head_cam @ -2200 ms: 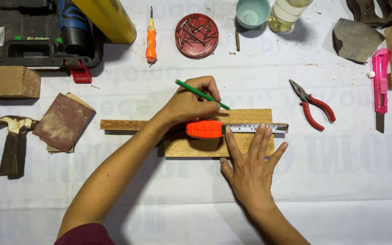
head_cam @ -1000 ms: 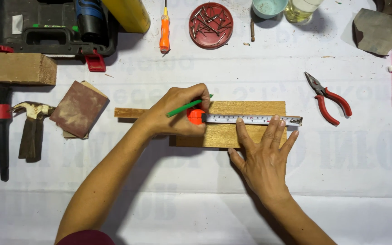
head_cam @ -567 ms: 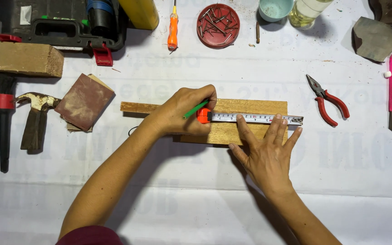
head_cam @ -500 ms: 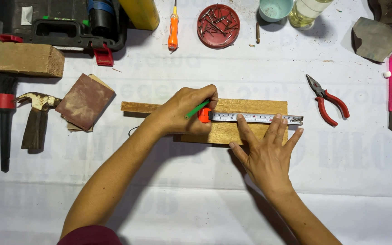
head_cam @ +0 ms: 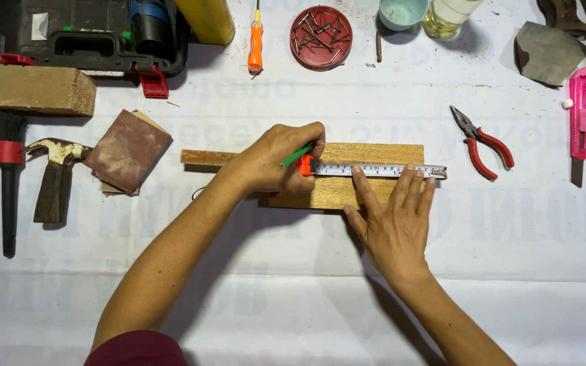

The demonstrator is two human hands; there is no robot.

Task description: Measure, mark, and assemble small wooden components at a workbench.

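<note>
Your left hand (head_cam: pixel 276 159) closes around a green pencil (head_cam: pixel 296 156), its tip down at the orange case of a tape measure (head_cam: pixel 305 165) on a flat wooden board (head_cam: pixel 367 152). The board lies near the middle of a white-covered table (head_cam: pixel 293 298), with a thinner wooden strip (head_cam: pixel 205 157) sticking out from under your left hand toward the left. The tape's blade (head_cam: pixel 381 170) runs rightward along the board to its end. Your right hand (head_cam: pixel 393 220) lies flat and spread, fingers (head_cam: pixel 408 193) pressing down on the blade and the board's near edge.

Red-handled pliers (head_cam: pixel 479 142) rest just right of the board, apart from it. A folded sheet of sandpaper (head_cam: pixel 128 150) and a hammer (head_cam: pixel 52 173) lie to the left, beside a red-banded brush (head_cam: pixel 9 183). Along the far edge sit a black tool case (head_cam: pixel 83 34), an orange screwdriver (head_cam: pixel 256 44), a red dish of nails (head_cam: pixel 321 37) and a pink utility knife (head_cam: pixel 580 115).
</note>
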